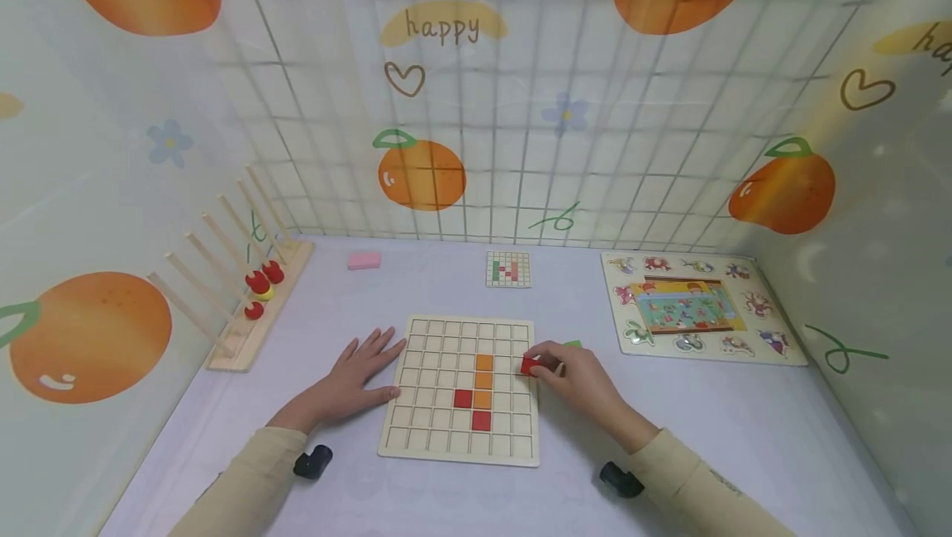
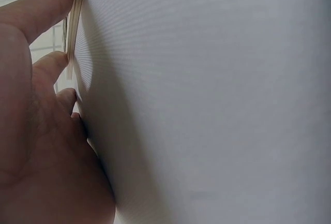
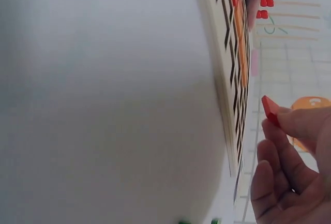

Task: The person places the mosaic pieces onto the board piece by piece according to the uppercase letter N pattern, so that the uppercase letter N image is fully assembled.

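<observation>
A wooden grid board (image 1: 431,421) lies flat in the middle of the table. Three orange tiles (image 1: 483,380) stand in one column on it, with a red tile (image 1: 463,398) beside the lowest and another red tile (image 1: 481,420) just under it. My right hand (image 1: 578,376) pinches a red square tile (image 1: 529,365) between thumb and finger, over the board's right edge; in the right wrist view this tile (image 3: 270,111) is tilted. My left hand (image 1: 353,380) is spread flat, its thumb and a fingertip touching the board's left edge.
Behind the board lies a small pattern card (image 1: 509,269), with a pink block (image 1: 364,261) to its left. A pegged wooden rack (image 1: 290,281) with red and yellow beads stands at left. At right is a picture puzzle board (image 1: 699,306). Something green (image 1: 573,344) shows behind my right hand.
</observation>
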`<act>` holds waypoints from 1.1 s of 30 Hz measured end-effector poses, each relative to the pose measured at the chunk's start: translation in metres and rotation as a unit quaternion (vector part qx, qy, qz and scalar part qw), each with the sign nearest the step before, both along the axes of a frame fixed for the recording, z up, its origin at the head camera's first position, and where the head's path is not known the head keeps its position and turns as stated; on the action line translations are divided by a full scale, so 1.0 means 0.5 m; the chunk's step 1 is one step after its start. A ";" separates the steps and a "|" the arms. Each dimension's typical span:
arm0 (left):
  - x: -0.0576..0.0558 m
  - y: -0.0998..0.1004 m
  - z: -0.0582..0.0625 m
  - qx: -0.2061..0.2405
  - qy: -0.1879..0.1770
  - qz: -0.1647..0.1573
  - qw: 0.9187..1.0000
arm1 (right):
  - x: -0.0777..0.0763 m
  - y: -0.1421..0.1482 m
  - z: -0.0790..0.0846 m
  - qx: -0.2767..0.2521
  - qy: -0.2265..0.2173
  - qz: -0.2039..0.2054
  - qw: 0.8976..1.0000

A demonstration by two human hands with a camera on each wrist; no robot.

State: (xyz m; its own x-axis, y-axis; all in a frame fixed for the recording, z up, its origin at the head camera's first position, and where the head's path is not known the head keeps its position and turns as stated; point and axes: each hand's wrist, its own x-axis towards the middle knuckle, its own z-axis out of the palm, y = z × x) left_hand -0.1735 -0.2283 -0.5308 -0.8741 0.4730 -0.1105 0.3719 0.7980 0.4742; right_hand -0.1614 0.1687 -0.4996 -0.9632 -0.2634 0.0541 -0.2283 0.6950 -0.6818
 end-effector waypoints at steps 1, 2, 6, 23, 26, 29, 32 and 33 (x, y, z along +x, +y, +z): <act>0.000 0.000 0.000 0.000 0.001 -0.001 1.000 | -0.001 -0.005 -0.001 -0.004 0.000 0.005 1.000; -0.001 0.000 -0.001 0.000 0.002 -0.001 1.000 | -0.001 -0.009 -0.001 -0.006 0.002 0.010 1.000; 0.000 -0.001 -0.001 0.001 0.003 -0.002 1.000 | -0.003 -0.030 -0.004 -0.005 0.010 0.027 1.000; 0.000 -0.002 -0.004 -0.002 0.001 -0.002 1.000 | -0.008 -0.135 -0.015 -0.019 -0.001 0.090 0.996; 0.000 -0.002 -0.004 -0.003 0.000 -0.003 1.000 | -0.010 -0.150 -0.017 -0.020 0.002 0.100 0.995; -0.001 -0.002 -0.004 -0.005 0.002 -0.002 1.000 | -0.012 -0.162 -0.019 -0.010 0.007 0.106 0.994; 0.000 -0.002 -0.003 -0.004 0.003 -0.003 1.000 | -0.015 -0.174 -0.019 0.001 0.010 0.110 0.994; 0.000 -0.002 -0.002 -0.003 0.004 -0.003 1.000 | -0.016 -0.178 -0.020 0.006 0.010 0.110 0.994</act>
State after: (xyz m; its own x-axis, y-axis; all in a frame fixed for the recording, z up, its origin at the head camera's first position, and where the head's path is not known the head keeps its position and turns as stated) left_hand -0.1735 -0.2292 -0.5320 -0.8720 0.4778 -0.1068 0.3804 0.7985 0.4665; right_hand -0.1694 0.0795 -0.5094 -0.8806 -0.4690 0.0680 -0.3894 0.6341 -0.6680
